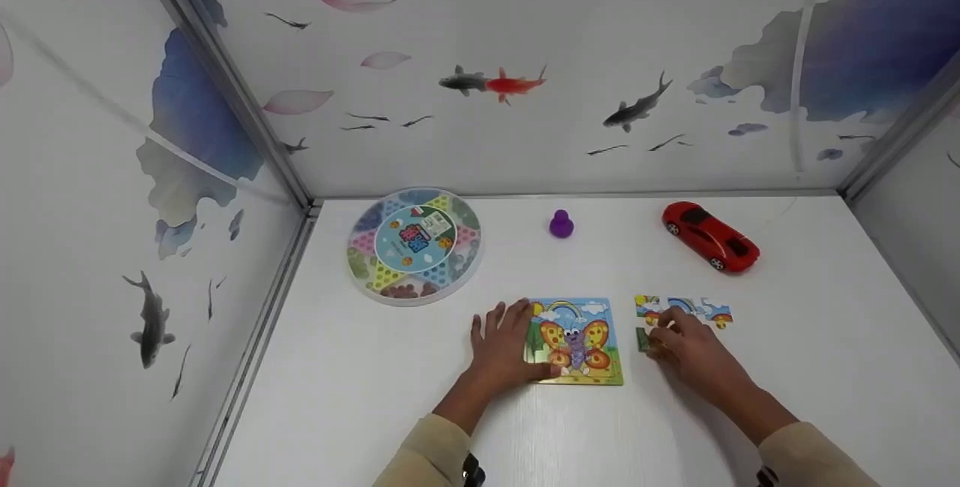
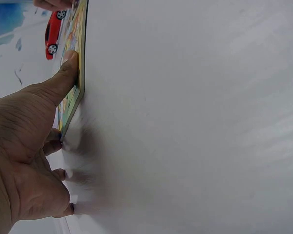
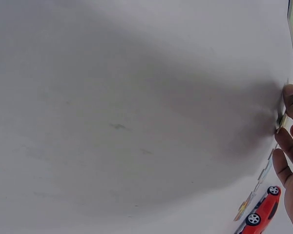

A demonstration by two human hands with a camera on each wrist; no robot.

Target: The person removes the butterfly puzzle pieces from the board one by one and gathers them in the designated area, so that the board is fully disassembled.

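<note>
A square butterfly jigsaw puzzle (image 1: 576, 337) lies flat on the white table. My left hand (image 1: 501, 348) rests along its left side, fingers spread, with the thumb lying on the lower part of the picture. In the left wrist view that thumb (image 2: 63, 78) presses on the face of the puzzle (image 2: 68, 105), and the other fingertips reach down to the table. To the right of the puzzle, my right hand (image 1: 694, 352) pinches a small green puzzle piece (image 1: 643, 340) low over the table; its fingers partly hide it. Loose sky-and-rainbow pieces (image 1: 681, 305) form a row just beyond that hand.
A round Chinese checkers box (image 1: 415, 247) lies at the back left of the table. A small purple peg-shaped toy (image 1: 561, 224) stands at the back middle. At the back right is a red toy car (image 1: 710, 237). Printed wall panels (image 1: 525, 149) close off the back and sides.
</note>
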